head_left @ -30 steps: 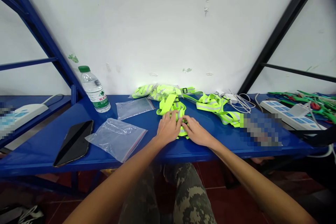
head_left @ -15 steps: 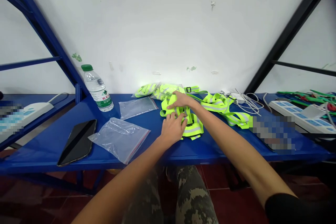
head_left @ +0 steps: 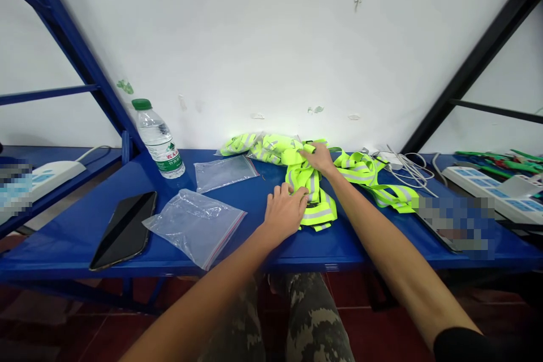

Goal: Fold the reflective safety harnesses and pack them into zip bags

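A blue metal tabletop (head_left: 360, 243) runs across the lower frame, with a black smartphone (head_left: 123, 231), a clear zip bag (head_left: 193, 229) and a water bottle (head_left: 156, 141) toward the left and a power strip (head_left: 479, 189) at far right. A tangle of neon-yellow reflective straps (head_left: 314, 209) lies at centre. The right hand (head_left: 322, 157) closes on its upper part; the left hand (head_left: 285, 214) rests curled against it, whether gripping or not being unclear.
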Available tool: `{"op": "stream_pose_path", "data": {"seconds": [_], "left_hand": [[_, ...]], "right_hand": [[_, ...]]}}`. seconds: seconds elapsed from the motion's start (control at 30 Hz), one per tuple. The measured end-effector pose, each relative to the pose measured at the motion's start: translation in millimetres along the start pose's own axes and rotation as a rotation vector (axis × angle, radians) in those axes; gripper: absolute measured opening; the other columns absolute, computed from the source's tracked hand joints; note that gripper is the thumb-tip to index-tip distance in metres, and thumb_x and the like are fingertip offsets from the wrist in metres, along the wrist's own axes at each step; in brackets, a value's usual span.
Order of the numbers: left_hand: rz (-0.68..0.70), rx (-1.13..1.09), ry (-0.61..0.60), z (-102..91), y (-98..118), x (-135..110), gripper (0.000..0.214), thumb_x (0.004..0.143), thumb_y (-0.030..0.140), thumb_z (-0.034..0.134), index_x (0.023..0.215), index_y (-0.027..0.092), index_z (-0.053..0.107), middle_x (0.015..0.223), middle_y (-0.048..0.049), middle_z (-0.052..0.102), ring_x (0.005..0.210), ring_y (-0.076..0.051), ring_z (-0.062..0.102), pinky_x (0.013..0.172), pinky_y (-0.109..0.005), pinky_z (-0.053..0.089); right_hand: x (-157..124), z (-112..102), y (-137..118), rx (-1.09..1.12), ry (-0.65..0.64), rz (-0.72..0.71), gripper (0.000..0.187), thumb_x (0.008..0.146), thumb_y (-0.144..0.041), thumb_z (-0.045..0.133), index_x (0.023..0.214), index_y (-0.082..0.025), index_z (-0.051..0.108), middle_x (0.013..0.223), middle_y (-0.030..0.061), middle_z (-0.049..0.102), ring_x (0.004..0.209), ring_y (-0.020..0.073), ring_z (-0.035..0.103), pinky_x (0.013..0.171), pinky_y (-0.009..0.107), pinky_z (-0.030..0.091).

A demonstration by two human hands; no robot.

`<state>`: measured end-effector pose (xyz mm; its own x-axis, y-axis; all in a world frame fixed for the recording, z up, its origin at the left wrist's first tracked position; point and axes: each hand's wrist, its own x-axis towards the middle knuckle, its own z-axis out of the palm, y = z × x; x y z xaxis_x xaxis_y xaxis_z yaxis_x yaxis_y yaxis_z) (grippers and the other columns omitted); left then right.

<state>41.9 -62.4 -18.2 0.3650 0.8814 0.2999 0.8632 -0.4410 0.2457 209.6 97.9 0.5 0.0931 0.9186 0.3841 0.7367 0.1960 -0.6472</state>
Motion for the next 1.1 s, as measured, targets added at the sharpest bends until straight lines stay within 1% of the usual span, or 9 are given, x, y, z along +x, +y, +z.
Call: {"op": "stream_pose_path", "data": {"seconds": [0.1,0.23,0.3,0.37,0.47,0.67,0.8,0.93,1.1], "left_hand": [[-0.007,0.026,-0.029,-1.1,-0.1,1.6,0.039,0.100,0.044,0.029,0.118,0.030,0.061,0.111,-0.0110,0.055,0.100,-0.028,0.050,0.082,-0.042,0.045],[-0.026,0.052,-0.048,0.2,-1.0,4.3,0.041,0.100,0.046,0.028,0.114,0.026,0.062,0.111,-0.0118,0.056,0.102,-0.029,0.050,0.082,-0.043,0.045],[-0.040,0.044,-0.055,1.2,-1.6,5.2,0.041,0.099,0.046,0.029,0.116,0.026,0.060,0.112,-0.0123,0.057,0.103,-0.030,0.050,0.082,-0.043,0.045],[-0.048,0.033,-0.061,1.9,-2.1,5.5,0.040,0.099,0.046,0.030,0.119,0.025,0.058,0.113,-0.0129,0.057,0.103,-0.030,0.050,0.082,-0.043,0.045],[-0.037,0.028,-0.034,3.1,-3.1,5.5,0.040,0.099,0.046,0.031,0.121,0.024,0.057,0.114,-0.0127,0.059,0.104,-0.030,0.051,0.083,-0.042,0.045],[-0.064,-0.185,0.032,6.3,-8.4,6.2,0.037,0.100,0.041,0.031,0.122,0.023,0.055,0.115,-0.0085,0.063,0.105,-0.025,0.055,0.090,-0.040,0.043],[-0.040,-0.293,0.048,5.8,-12.9,9.4,0.030,0.099,0.028,0.030,0.115,0.019,0.054,0.116,-0.0084,0.063,0.107,-0.021,0.056,0.095,-0.036,0.042],[-0.002,-0.246,0.015,6.3,-17.9,21.4,0.025,0.097,0.023,0.034,0.110,0.018,0.054,0.113,-0.0091,0.064,0.103,-0.022,0.058,0.093,-0.037,0.043],[-0.066,-0.175,0.015,8.8,-23.1,41.0,0.020,0.092,0.024,0.043,0.107,0.022,0.055,0.108,-0.0058,0.067,0.100,-0.026,0.057,0.086,-0.041,0.044]], "right_hand": [[-21.5,-10.1,-0.1,-0.178,-0.078,-0.015,0.054,0.077,-0.035,0.070,0.122,-0.007,0.058,0.119,0.0200,0.064,0.110,0.0312,0.059,0.093,0.042,0.046],[-86.6,-37.9,-21.6,-0.269,0.085,-0.300,0.051,0.087,-0.032,0.058,0.133,-0.010,0.052,0.136,0.0203,0.054,0.131,0.0329,0.045,0.109,0.047,0.035],[-129.5,-48.2,-32.1,-0.224,0.016,-0.409,0.040,0.096,-0.036,0.044,0.126,-0.014,0.058,0.130,0.0157,0.060,0.123,0.0280,0.053,0.107,0.042,0.041],[-167.5,-50.5,-37.2,-0.263,-0.143,-0.387,0.037,0.099,-0.039,0.039,0.118,-0.020,0.064,0.120,0.0117,0.067,0.113,0.0267,0.062,0.100,0.042,0.048],[-199.9,-43.8,-34.5,-0.303,-0.198,-0.384,0.045,0.100,-0.039,0.036,0.133,-0.015,0.056,0.137,0.0162,0.057,0.127,0.0290,0.054,0.106,0.046,0.044],[-196.2,-49.1,-21.7,-0.226,-0.317,-0.482,0.065,0.095,-0.051,0.046,0.149,-0.015,0.035,0.150,0.0174,0.043,0.141,0.0298,0.038,0.114,0.049,0.036],[-188.0,-58.3,-17.4,-0.135,-0.433,-0.485,0.069,0.094,-0.047,0.050,0.152,-0.019,0.025,0.150,0.0171,0.041,0.139,0.0285,0.041,0.111,0.049,0.039],[-180.0,-54.3,-17.4,-0.124,-0.420,-0.520,0.052,0.096,-0.039,0.049,0.143,-0.019,0.038,0.149,0.0174,0.039,0.135,0.0289,0.045,0.109,0.047,0.042],[-168.5,-45.5,-16.8,-0.147,-0.333,-0.542,0.038,0.097,-0.035,0.048,0.130,-0.019,0.054,0.127,0.0161,0.050,0.110,0.0265,0.061,0.097,0.044,0.051]]}}
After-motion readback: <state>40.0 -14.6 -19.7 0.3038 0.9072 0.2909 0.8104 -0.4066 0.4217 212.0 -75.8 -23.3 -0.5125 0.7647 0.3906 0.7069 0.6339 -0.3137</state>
